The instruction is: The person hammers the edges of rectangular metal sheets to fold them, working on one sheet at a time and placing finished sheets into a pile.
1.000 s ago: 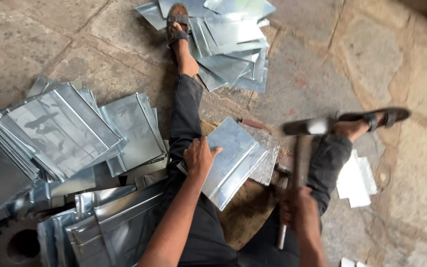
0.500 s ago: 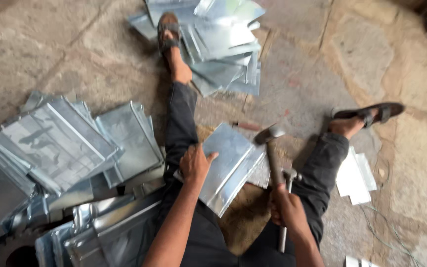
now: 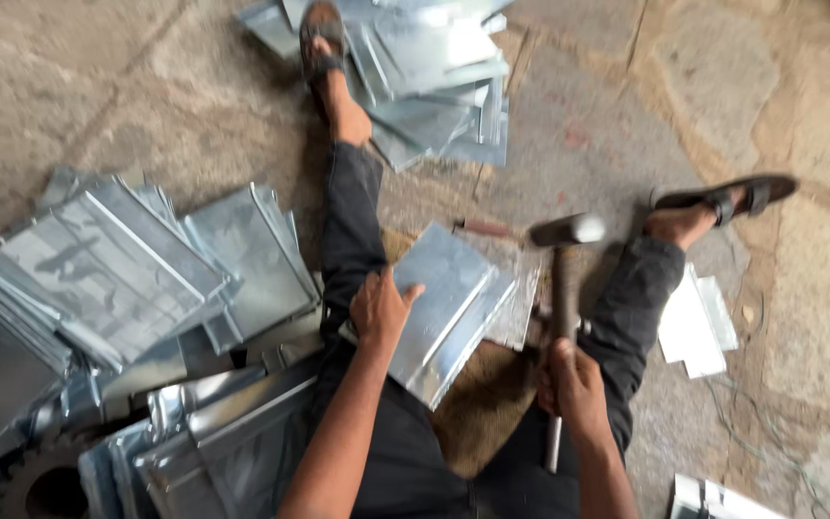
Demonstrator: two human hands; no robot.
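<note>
Person seated on the stone floor (image 3: pixel 722 115), legs spread, both feet in sandals: 2 sandals total, one at top centre (image 3: pixel 322 38), one at right (image 3: pixel 732 195).

Left hand (image 3: pixel 381 309): palm down on the folded metal sheet (image 3: pixel 449 308), fingers (image 3: pixel 405 293) spread slightly apart and pressing its left edge. The sheet lies between the legs, tilted diagonally, on a brown mat (image 3: pixel 482 413). A second flat sheet piece (image 3: pixel 521 288) sits under it and sticks out at the right.

Right hand (image 3: pixel 573 389): fingers wrapped tight around the hammer (image 3: pixel 559 288) handle. 1 hammer, head raised near the sheet's far right corner, blurred. Can't tell if the head touches the metal.

Stacks of metal sheets, 3 groups:
- large pile on the left (image 3: pixel 117 279), overlapping trays, count unclear
- pile at top centre (image 3: pixel 434 77), around the top sandal
- bent pieces at bottom left (image 3: pixel 204 452), just beside the left arm

Also: 1 small reddish tool (image 3: pixel 484 229) on the floor just beyond the sheet; white folded pieces (image 3: pixel 695 327) beside the right leg; 1 gear-like wheel (image 3: pixel 31 481) at the bottom left corner, partly hidden; thin wire (image 3: pixel 751 432) loose on the floor at the right.
</note>
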